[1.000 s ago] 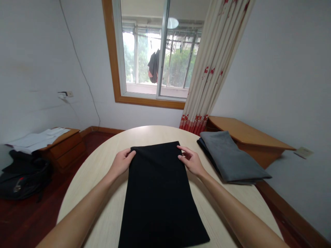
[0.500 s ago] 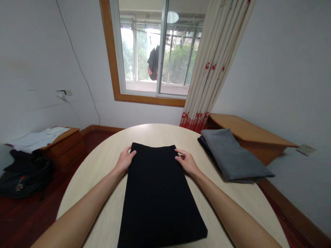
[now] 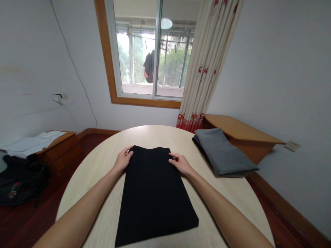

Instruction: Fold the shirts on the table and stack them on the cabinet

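A black folded cloth (image 3: 152,193) lies flat on the round pale wooden table (image 3: 89,172), its wider end towards me. I cannot tell what kind of garment it is. At its far left corner, my left hand (image 3: 123,161) pinches the edge, thumb on top and fingertips partly hidden behind. On the opposite side, my right hand (image 3: 182,164) grips the far right edge between thumb and fingers. Between the two hands the far edge of the cloth dips a little in the middle.
A stack of folded grey cloth (image 3: 224,151) rests on the table's right side, with dark cloth under it. Beyond stands a wooden desk (image 3: 240,129). Papers (image 3: 33,143) cover a low wooden cabinet (image 3: 63,150) at left, beside a black bag (image 3: 23,179). A curtain (image 3: 204,69) hangs by the window.
The hands have come slightly closer together, and the cloth's far edge now bows more between them. The whole view has shifted a little, so the cloth's near edge shows more fully.
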Demonstrator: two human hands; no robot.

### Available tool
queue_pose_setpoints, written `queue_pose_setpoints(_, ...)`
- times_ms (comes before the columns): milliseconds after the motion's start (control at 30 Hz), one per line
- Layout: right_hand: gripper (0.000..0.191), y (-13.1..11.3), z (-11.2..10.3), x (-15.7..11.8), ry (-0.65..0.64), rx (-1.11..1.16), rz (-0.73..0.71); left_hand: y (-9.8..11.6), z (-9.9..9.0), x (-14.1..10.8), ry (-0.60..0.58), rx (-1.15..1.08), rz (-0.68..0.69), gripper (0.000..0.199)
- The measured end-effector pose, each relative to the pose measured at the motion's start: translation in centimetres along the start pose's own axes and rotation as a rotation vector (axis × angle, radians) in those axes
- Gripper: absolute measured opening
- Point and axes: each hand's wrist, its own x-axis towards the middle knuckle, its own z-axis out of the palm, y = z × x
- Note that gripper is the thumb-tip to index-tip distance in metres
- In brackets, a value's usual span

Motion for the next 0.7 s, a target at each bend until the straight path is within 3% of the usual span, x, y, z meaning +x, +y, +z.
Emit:
queue_pose_setpoints(100, 0.048, -0.1, 0.1, -0.1, 0.104, -0.049, -0.091, 0.5, 0.5, -0.3, -0.014, -0.201, -0.074, 0.062)
queue_pose_setpoints(167, 0.047, 0.0, 0.2, -0.3, 0.15, -0.089, -0.102, 0.8, 0.5, -0.5, 0.005, -0.176, -0.126, 0.062)
queue_pose_setpoints(233, 0.046, 0.0, 0.3, -0.4, 0.146, -0.165, -0.09, 1.3, 0.0, -0.6, 0.015, 0.022, -0.152, 0.064)
queue_pose_setpoints(367, 0.046, -0.9, 0.4, -0.8, 0.129, -0.397, -0.116, 2.5, -1.6, -1.3, -0.03, 0.67, -0.021, 0.065)
queue_pose_setpoints(433, 0.049, -1.7, 0.3, -1.2, 0.112, -0.507, -0.073, 3.4, -2.3, -2.2, -0.079, 0.85, -0.051, 0.06)
queue_pose_setpoints(533, 0.058, -2.5, -0.1, -2.0, -0.001, -0.524, 0.081, 4.5, -2.8, -4.0, -0.287, 0.764, -0.308, 0.063)
queue_pose_setpoints(600, 0.059, -2.6, -0.3, -2.6, -0.089, -0.472, 0.158, 4.8, -2.8, -5.1, -0.441, 0.615, -0.462, 0.075)
queue_pose_setpoints(700, 0.049, -2.2, -0.4, -3.0, -0.124, -0.428, 0.16, 4.4, -2.2, -5.5, -0.459, 0.505, -0.441, 0.09)
